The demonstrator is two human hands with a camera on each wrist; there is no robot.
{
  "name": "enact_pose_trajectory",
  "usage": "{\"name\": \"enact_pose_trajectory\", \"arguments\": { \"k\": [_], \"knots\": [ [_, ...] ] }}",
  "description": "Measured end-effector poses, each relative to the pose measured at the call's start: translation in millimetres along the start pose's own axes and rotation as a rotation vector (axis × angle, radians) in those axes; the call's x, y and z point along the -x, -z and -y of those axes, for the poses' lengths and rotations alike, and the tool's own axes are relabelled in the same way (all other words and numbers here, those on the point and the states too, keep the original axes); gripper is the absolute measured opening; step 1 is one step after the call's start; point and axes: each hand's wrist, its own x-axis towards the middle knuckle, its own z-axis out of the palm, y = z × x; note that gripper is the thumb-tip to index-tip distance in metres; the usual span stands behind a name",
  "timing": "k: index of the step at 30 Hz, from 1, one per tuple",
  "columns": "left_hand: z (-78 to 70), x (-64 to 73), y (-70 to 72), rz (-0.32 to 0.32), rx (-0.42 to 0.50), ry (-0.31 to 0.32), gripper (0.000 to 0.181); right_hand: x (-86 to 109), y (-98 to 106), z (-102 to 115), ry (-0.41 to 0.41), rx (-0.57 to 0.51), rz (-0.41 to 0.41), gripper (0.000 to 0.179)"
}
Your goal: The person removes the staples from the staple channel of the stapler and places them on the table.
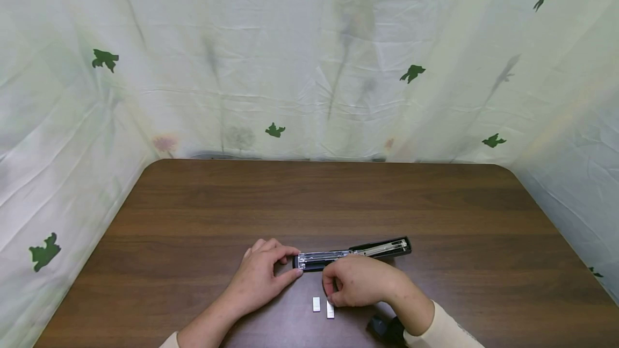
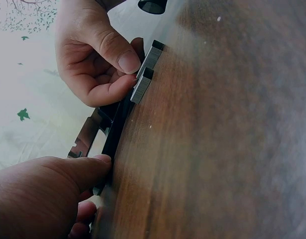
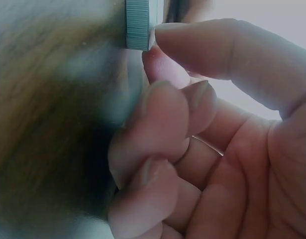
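A black stapler [image 1: 321, 260] lies swung wide open on the table, its metal channel exposed. At its left end my left hand [image 1: 261, 270] grips the base, thumb on the near side and fingers on the far side. Two short silver staple strips are on the table in front of the stapler. My right hand [image 1: 360, 282] pinches the far end of the right staple strip [image 1: 330, 311] between thumb and index finger, the other fingers curled. Just left of it sits the other staple strip [image 1: 316, 304]. The right wrist view shows the ridged side of a strip at the thumb tip.
The brown wooden table [image 1: 217, 203] has rounded far corners. White cloth [image 1: 300, 69] with green leaf prints hangs behind it and at both sides. A dark object [image 1: 387, 329] is beside the right wrist, near the table's front.
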Motion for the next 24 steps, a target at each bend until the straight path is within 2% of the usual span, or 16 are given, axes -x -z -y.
{"name": "enact_pose_trajectory", "arguments": {
  "k": [14, 19, 22, 24],
  "knots": [
    [1.0, 0.7, 1.2, 0.002, -0.014, 0.001, 0.032, 2.4, 4, 2, -0.006, 0.007, -0.039, 0.016],
    [2.5, 1.1, 0.9, -0.005, -0.002, -0.011, 0.034, 5.9, 9, 1, 0.01, -0.088, -0.041, 0.014],
    [2.6, 1.0, 1.4, -0.004, 0.018, -0.016, 0.039, 8.9, 16, -2, 0.018, -0.162, -0.096, 0.013],
    [2.1, 0.8, 2.1, 0.005, 0.033, -0.016, 0.042, 11.5, 23, -4, -0.007, -0.183, -0.168, 0.01]
  ]
}}
